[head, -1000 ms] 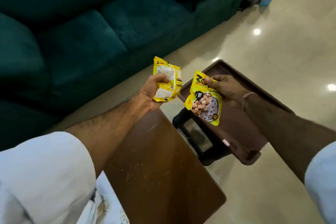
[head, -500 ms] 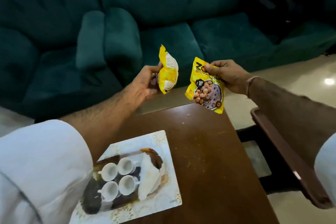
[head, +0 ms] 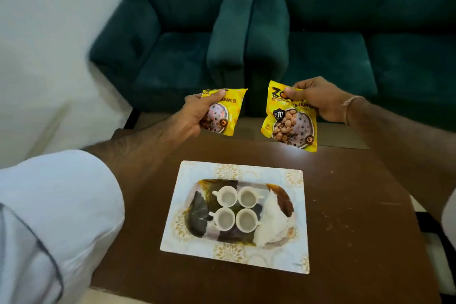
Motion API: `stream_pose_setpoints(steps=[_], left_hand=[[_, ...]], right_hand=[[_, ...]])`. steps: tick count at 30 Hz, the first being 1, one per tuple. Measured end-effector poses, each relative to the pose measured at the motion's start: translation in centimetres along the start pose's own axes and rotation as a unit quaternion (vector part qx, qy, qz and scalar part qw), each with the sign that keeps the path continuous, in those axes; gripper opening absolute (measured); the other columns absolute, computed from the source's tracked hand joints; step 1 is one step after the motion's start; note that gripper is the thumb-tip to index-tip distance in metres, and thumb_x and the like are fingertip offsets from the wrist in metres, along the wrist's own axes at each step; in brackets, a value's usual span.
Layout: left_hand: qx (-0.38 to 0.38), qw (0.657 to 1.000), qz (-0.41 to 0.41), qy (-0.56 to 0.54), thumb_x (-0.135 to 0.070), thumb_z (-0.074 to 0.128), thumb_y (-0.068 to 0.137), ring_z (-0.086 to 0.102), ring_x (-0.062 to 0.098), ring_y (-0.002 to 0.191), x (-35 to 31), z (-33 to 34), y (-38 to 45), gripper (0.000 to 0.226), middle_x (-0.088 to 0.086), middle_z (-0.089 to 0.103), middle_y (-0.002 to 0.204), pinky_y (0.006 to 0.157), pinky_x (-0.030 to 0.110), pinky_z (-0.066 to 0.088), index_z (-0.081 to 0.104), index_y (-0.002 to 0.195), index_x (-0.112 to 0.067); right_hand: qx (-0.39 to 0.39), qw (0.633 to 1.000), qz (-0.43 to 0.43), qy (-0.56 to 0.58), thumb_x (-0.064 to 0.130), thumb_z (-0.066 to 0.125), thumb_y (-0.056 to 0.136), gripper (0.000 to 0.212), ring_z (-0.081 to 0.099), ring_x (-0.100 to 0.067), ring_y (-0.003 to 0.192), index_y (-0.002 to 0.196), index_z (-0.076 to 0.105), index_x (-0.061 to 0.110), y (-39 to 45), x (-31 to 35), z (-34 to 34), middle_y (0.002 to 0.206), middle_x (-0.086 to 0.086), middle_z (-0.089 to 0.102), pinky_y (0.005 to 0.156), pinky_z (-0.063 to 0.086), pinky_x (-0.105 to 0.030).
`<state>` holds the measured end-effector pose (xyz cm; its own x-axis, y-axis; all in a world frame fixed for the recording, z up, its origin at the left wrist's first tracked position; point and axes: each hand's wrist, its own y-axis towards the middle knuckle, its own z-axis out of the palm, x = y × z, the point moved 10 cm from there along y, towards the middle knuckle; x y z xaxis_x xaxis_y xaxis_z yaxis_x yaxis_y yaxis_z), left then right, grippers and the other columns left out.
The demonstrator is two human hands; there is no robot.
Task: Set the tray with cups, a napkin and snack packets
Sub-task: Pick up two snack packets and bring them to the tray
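Observation:
A patterned tray (head: 197, 217) lies on a white and gold placemat (head: 237, 254) on the brown table (head: 357, 217). Several small white cups (head: 235, 208) stand in a block on the tray, and a folded white napkin (head: 270, 220) lies at their right. My left hand (head: 195, 116) grips one yellow snack packet (head: 227, 112) above the table's far edge. My right hand (head: 318, 100) holds a second yellow snack packet (head: 291, 121) by its top corner, so it hangs down. Both packets are in the air beyond the tray, a little apart.
A dark green sofa (head: 320, 32) with two padded armrests (head: 249, 39) runs behind the table. A white wall (head: 49, 44) stands at the left. A dark piece of furniture (head: 434, 229) shows at the table's right edge.
My view has swung left and down, so the tray now sits in the middle. Both hands have carried the packets over the table's far edge, and the left packet has turned face up.

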<state>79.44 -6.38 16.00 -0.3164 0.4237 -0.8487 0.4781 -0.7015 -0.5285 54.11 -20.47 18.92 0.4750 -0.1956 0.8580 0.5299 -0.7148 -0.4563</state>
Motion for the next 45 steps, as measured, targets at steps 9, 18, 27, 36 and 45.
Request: stream_pose_setpoints(steps=[9,18,27,36,45], left_hand=[[-0.125,0.990,-0.068,0.014,-0.011,0.073,0.063,0.061,0.016,0.044,10.9,-13.0,0.6,0.023,0.011,0.056,0.069,0.042,0.025,0.051,0.055,0.076,-0.005],[-0.077,0.988,-0.074,0.112,0.006,0.077,0.072,0.069,0.027,0.081,22.3,-15.7,-0.3,0.031,0.012,0.076,0.091,0.065,0.030,0.055,0.069,0.101,0.000],[-0.103,0.986,-0.094,0.095,0.001,0.079,0.076,0.064,0.013,0.066,28.5,-16.0,-1.2,0.056,0.007,0.071,0.090,0.053,0.023,0.043,0.052,0.125,-0.003],[-0.110,0.979,-0.041,0.169,-0.008,0.085,0.071,0.068,0.028,0.092,29.1,-15.7,-1.5,0.062,0.015,0.068,0.105,0.073,0.042,0.057,0.051,0.123,-0.007],[-0.102,0.943,0.003,0.318,-0.036,0.087,0.067,0.062,0.026,0.102,27.8,-14.9,-1.7,0.075,0.013,0.059,0.117,0.084,0.046,0.056,0.047,0.128,-0.020]], right_hand=[[0.044,0.991,0.062,-0.106,0.033,0.072,0.086,0.022,0.070,-0.021,0.068,0.081,0.070,0.011,2.7,-6.4,10.3,0.076,-0.008,0.075,0.072,0.059,-0.036],[0.062,0.962,0.127,-0.236,0.041,0.069,0.087,0.028,0.068,-0.019,0.067,0.080,0.072,0.014,1.6,-18.2,13.1,0.075,-0.004,0.073,0.060,0.052,-0.027],[0.051,0.933,0.147,-0.325,0.042,0.063,0.092,0.041,0.062,-0.026,0.087,0.098,0.074,0.003,0.0,-24.7,12.4,0.097,-0.016,0.070,0.079,0.049,-0.035],[-0.014,0.926,0.177,-0.333,0.041,0.061,0.093,0.038,0.064,-0.035,0.092,0.083,0.068,0.005,-1.6,-27.7,11.4,0.090,-0.019,0.067,0.071,0.039,-0.029],[-0.035,0.913,0.150,-0.377,0.040,0.060,0.093,0.049,0.056,-0.045,0.111,0.123,0.057,0.002,-2.5,-27.8,13.5,0.126,-0.028,0.051,0.090,0.046,-0.040]])
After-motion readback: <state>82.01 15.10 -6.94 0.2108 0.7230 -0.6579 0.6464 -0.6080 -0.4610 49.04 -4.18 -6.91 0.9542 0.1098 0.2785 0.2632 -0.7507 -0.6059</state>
